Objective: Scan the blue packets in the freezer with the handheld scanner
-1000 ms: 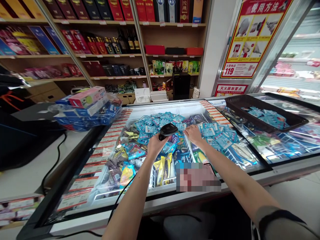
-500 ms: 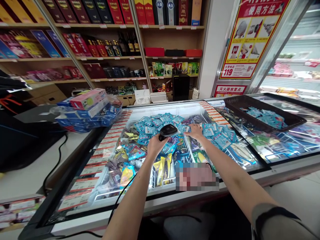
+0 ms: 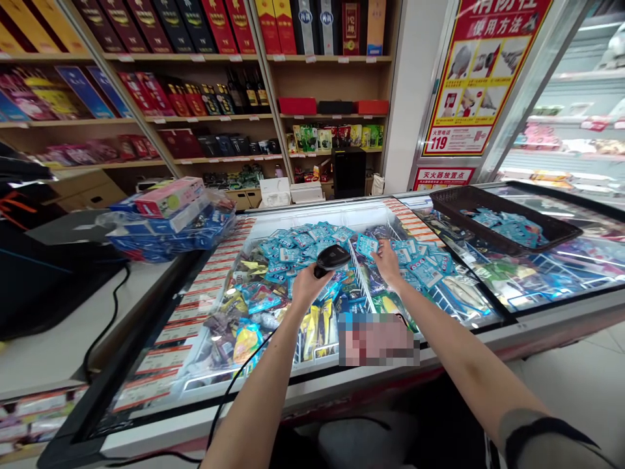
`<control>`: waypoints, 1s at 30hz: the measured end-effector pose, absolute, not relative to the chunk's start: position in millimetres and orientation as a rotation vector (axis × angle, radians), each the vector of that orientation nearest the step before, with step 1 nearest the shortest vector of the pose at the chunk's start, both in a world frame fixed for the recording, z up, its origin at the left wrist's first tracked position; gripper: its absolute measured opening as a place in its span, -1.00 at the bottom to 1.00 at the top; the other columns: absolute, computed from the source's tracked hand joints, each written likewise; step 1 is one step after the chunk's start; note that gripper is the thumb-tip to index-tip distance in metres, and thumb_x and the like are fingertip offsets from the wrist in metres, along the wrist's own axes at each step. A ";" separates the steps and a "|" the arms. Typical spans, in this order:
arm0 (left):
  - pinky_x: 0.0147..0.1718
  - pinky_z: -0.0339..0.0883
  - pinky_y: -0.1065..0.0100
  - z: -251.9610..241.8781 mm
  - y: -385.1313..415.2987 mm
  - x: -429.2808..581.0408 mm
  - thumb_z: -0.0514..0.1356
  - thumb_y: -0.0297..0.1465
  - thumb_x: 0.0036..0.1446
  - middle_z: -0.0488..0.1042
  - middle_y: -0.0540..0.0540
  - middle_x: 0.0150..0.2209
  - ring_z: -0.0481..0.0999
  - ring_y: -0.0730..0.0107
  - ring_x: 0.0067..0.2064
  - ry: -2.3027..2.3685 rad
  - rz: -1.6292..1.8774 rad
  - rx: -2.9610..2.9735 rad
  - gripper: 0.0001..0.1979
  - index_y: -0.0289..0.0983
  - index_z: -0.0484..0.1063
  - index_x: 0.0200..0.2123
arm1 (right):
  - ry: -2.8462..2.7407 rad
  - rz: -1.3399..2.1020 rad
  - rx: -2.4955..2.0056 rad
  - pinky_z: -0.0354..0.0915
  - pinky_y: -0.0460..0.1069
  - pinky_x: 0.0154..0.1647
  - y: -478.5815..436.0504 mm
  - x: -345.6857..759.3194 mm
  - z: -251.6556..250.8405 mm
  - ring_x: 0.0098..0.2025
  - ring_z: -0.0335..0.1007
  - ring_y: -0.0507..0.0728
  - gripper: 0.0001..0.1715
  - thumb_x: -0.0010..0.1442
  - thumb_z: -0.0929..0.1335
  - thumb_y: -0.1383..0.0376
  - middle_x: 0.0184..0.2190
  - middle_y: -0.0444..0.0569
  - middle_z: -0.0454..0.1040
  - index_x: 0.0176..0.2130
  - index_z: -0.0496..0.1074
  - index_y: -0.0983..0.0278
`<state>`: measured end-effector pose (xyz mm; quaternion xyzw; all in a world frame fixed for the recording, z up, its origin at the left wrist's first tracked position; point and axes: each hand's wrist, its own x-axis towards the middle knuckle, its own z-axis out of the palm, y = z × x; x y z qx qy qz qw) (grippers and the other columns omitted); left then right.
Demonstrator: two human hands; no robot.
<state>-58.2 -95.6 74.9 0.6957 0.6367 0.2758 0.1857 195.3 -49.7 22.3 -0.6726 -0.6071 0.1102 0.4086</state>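
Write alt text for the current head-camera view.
A person's left-hand grip holds a black scanner over a glass-topped chest; the right-hand grip holds a blue packet. More packets lie on top, with a dark tray to the right and shelves behind.

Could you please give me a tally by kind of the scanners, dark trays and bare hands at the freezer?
Scanner: 1
Dark tray: 1
Hands: 2 (left hand, right hand)
Total: 4

- I observe a grey right sleeve crossed by a dark band.
- I record the left hand and right hand as bare.
- Forearms: bare.
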 end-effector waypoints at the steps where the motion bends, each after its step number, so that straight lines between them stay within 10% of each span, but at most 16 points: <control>1: -0.51 0.16 0.43 74.8 -97.1 -54.2 0.12 0.04 -0.01 0.54 -0.10 -0.40 0.50 0.24 -0.36 1.780 0.766 1.964 -0.50 -0.23 0.49 -0.21 | -1.519 0.304 -1.667 0.30 0.07 -0.19 -53.6 197.2 21.0 -0.19 0.43 0.21 -0.52 0.18 0.22 0.22 -0.25 0.00 0.47 0.08 0.11 0.26; 30: -0.54 0.13 0.43 74.5 -101.2 -21.0 0.13 0.08 -0.04 0.54 -0.11 -0.41 0.50 0.24 -0.38 1.651 0.716 2.004 -0.45 -0.25 0.49 -0.21 | -1.432 0.412 -1.576 0.29 0.04 -0.31 -62.2 207.3 0.9 -0.35 0.40 0.18 -0.44 0.14 0.28 0.15 -0.41 -0.08 0.43 0.08 0.12 0.30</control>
